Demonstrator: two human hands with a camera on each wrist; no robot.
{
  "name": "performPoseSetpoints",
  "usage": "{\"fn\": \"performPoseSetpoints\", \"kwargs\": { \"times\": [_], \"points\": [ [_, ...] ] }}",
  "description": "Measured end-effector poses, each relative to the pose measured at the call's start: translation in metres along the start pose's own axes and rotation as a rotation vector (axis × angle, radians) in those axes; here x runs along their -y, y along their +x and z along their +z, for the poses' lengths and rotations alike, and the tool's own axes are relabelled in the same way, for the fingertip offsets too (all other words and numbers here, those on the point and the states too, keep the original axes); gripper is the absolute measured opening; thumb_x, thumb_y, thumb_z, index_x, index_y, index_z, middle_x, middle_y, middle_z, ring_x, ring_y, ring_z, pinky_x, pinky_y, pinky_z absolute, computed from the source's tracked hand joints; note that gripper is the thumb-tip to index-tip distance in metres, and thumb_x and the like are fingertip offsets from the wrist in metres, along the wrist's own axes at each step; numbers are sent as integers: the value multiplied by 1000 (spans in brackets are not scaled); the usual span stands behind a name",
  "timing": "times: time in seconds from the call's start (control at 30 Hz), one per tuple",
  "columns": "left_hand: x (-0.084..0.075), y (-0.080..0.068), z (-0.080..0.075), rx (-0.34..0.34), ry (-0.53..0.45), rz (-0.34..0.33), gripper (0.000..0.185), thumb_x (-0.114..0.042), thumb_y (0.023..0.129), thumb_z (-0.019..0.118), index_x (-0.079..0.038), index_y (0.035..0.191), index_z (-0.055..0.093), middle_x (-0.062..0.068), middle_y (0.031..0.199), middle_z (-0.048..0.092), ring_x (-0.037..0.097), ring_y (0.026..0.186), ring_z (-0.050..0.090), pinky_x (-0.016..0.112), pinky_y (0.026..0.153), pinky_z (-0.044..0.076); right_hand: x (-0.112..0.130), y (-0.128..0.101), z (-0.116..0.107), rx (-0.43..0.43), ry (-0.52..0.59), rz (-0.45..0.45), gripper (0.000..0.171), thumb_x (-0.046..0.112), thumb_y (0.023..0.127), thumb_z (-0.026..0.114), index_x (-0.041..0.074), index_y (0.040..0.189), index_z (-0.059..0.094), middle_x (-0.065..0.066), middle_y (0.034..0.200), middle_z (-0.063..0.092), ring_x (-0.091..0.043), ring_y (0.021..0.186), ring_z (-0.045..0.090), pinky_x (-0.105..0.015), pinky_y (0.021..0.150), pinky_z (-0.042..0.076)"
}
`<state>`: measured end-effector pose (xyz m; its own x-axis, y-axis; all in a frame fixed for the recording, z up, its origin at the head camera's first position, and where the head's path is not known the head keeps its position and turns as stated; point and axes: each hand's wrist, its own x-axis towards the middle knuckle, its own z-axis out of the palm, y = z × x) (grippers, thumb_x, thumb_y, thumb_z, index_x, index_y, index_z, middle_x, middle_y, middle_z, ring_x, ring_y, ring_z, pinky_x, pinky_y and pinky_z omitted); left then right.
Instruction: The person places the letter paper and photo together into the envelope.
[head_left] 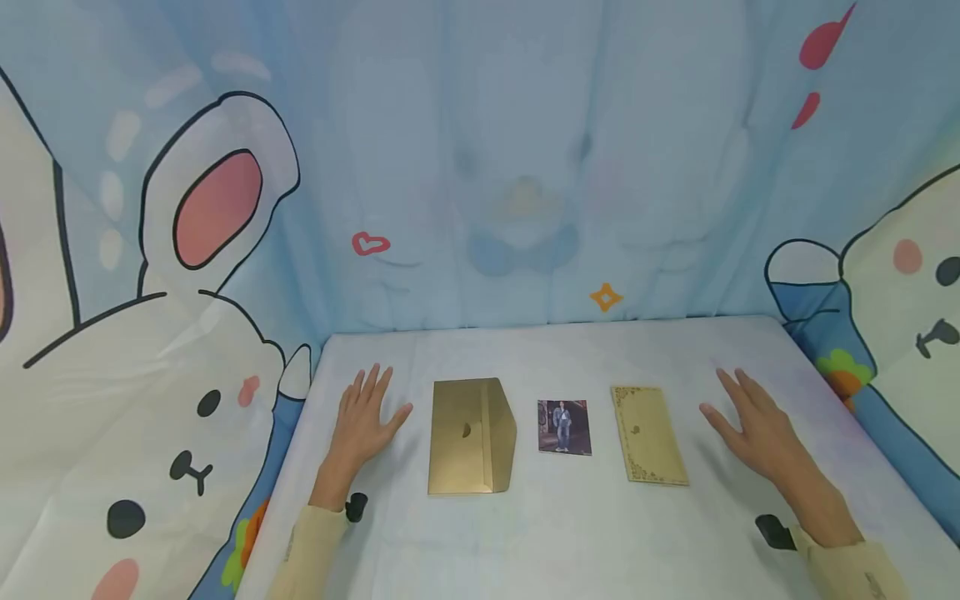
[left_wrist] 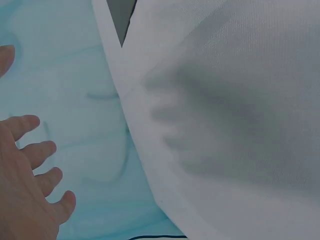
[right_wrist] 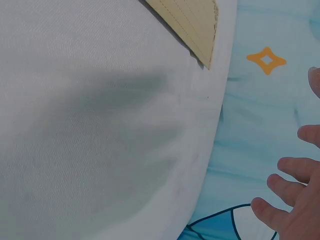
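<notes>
From my right wrist view, the right hand point(right_wrist: 295, 200) hovers with fingers spread beyond the white table cover point(right_wrist: 100, 125), a cream card point(right_wrist: 192, 22) corner near the cover's far edge, shadow on the cloth.

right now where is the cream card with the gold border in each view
Head: the cream card lies flat right of centre, between the photo and the right hand.
Left wrist: not in it.
Right wrist: only one corner shows at the top edge.
Shared landmark: the orange star on the backdrop, also in the right wrist view.
</notes>
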<state>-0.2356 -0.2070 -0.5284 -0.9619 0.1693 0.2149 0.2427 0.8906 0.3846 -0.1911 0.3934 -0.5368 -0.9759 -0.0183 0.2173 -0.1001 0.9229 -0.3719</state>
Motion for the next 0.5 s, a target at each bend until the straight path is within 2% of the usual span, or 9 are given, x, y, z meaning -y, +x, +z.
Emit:
{"fn": "performPoseSetpoints", "kwargs": {
  "times": [0.27,0.5],
  "points": [
    [-6,5,9,17,17,27,79,-53,96,58,-12,158,32,17,165,26,41,153,20,63,121,17,4,4,7,11,21,-13,81,50,102,51,10,162,14,-33,162,13,-56,147,16,-79,105,21],
    [-19,11,22,6,-13,46,76,-52,97,58,-13,158,34,17,165,27,40,153,21,62,120,20,22,6,18,29,40,-6,80,51,102,49,11,162,14,-31,164,11,-54,148,15,-78,106,22]
  ]
}}
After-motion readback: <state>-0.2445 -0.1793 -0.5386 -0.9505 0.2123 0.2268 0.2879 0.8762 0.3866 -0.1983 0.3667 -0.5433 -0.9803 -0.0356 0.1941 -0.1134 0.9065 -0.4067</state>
